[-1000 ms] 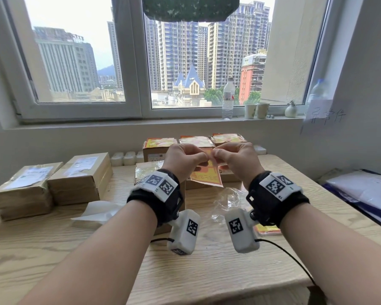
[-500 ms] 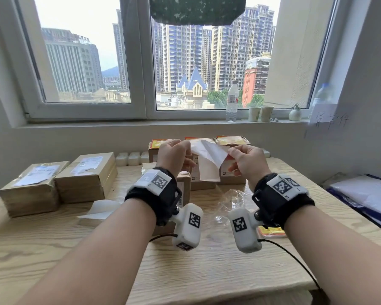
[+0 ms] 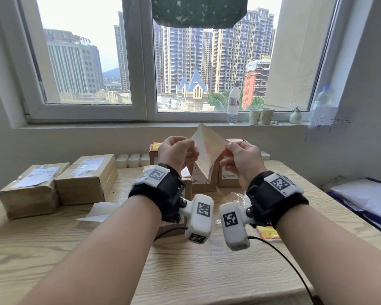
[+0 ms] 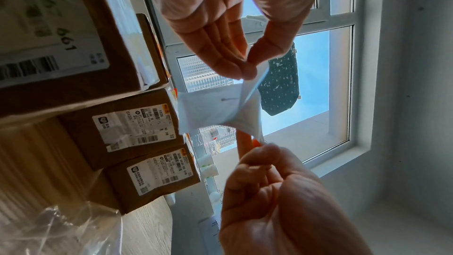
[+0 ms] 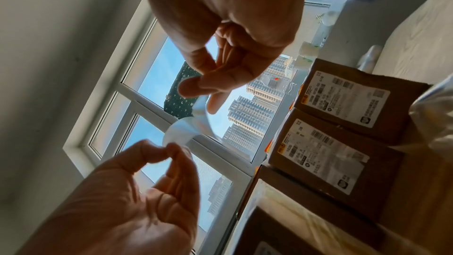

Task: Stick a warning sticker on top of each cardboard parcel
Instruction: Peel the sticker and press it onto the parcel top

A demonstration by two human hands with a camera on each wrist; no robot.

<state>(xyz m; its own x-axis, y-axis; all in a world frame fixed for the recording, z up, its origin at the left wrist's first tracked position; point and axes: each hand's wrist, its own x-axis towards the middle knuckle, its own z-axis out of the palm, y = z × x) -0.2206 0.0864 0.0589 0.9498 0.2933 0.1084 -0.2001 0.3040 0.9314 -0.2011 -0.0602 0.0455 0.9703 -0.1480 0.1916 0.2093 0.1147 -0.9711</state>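
Sticker pinched between fingers of left hand and right hand.

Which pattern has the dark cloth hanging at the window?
The cloth is dark green with small white specks, clearest in the left wrist view.

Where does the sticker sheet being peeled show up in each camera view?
Head: sticker sheet at centre, raised between both hands.
Left wrist: sticker sheet at centre, between the hands.
Right wrist: sticker sheet left of centre.
Shared landmark: dark patterned cloth on the window.
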